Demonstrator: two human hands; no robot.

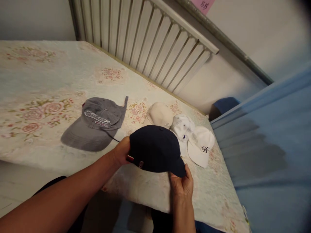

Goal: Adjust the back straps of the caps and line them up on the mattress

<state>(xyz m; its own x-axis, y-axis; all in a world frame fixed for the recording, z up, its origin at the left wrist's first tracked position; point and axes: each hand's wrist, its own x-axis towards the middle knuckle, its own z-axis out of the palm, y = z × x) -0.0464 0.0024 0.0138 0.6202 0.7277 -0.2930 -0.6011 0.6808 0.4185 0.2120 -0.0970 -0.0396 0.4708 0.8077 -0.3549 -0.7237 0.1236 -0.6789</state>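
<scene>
A dark navy baseball cap [155, 149] is held between my two hands above the near edge of the bed. My left hand [123, 150] grips its back end, beside a small red and white tag; the fingers are partly hidden by the cap. Pinched in my right hand [182, 183] is the brim, thumb on the outer side. Left of the navy cap, a grey cap [97, 121] with white script lettering lies on the bed. Behind it lie a cream cap [159, 114], a white cap [182, 126] with a small dark logo, and a white CK cap [200, 144].
The bed [60, 77] has a pale floral sheet. A metal rail headboard [145, 42] runs along the far side, against the wall. On the right hangs a blue curtain [272, 145], with a dark blue object [224, 105] by the far corner. A pink note [203, 5] is on the wall.
</scene>
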